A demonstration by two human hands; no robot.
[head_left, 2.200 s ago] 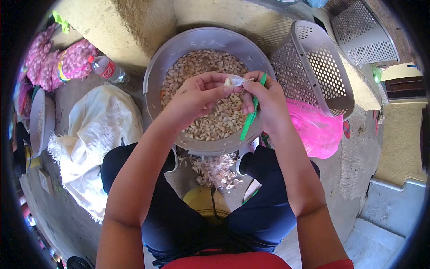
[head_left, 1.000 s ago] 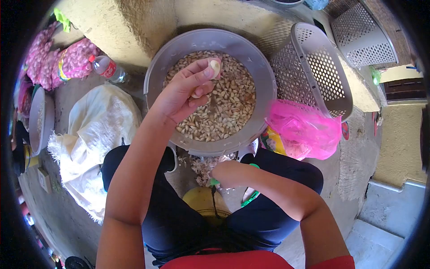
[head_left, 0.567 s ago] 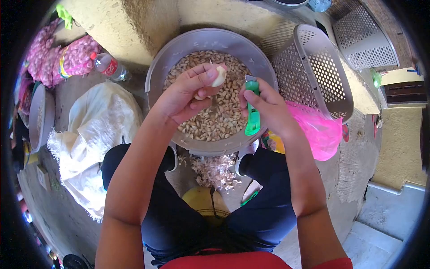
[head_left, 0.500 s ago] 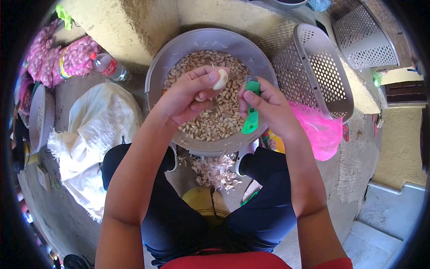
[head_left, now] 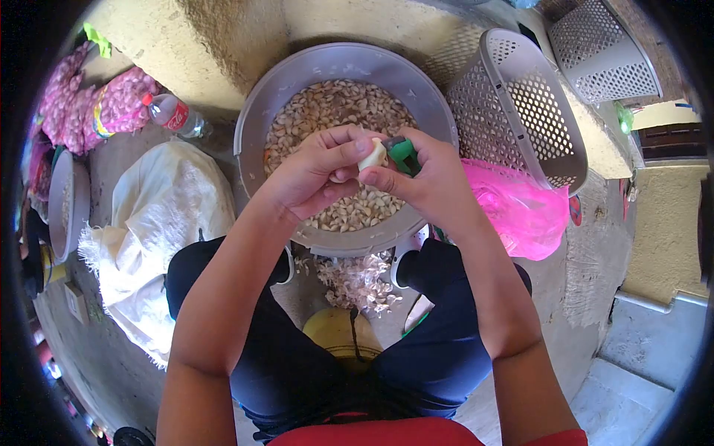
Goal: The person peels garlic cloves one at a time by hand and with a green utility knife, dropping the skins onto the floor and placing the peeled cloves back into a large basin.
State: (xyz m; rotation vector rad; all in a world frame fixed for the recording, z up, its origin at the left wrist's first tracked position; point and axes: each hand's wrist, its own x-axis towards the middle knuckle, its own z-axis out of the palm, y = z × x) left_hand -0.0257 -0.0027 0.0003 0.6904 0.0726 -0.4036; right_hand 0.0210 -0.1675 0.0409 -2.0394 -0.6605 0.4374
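Observation:
My left hand (head_left: 321, 167) is closed on a pale garlic clove (head_left: 373, 155), pinched between thumb and fingers. Close beside it, my right hand (head_left: 425, 178) grips a green cutter knife (head_left: 404, 154), with the knife's dark end against or very near the clove. The right thumb touches the clove's lower side. Both hands are above a large grey tub (head_left: 248, 108) holding many garlic cloves (head_left: 338, 215). Part of the knife handle is hidden in the right palm.
Peeled skins (head_left: 361, 282) lie on the floor between my feet. Left are a white woven sack (head_left: 167, 201), a cola bottle (head_left: 175, 115) and net bags of garlic (head_left: 123, 100). Right are a perforated basket (head_left: 509, 97) and a pink plastic bag (head_left: 520, 215). A yellow container (head_left: 327, 331) is between my legs.
My right hand has moved left, bringing the green cutter knife to the garlic clove and turning it. Its thumb now touches the clove. My left hand still holds the clove.

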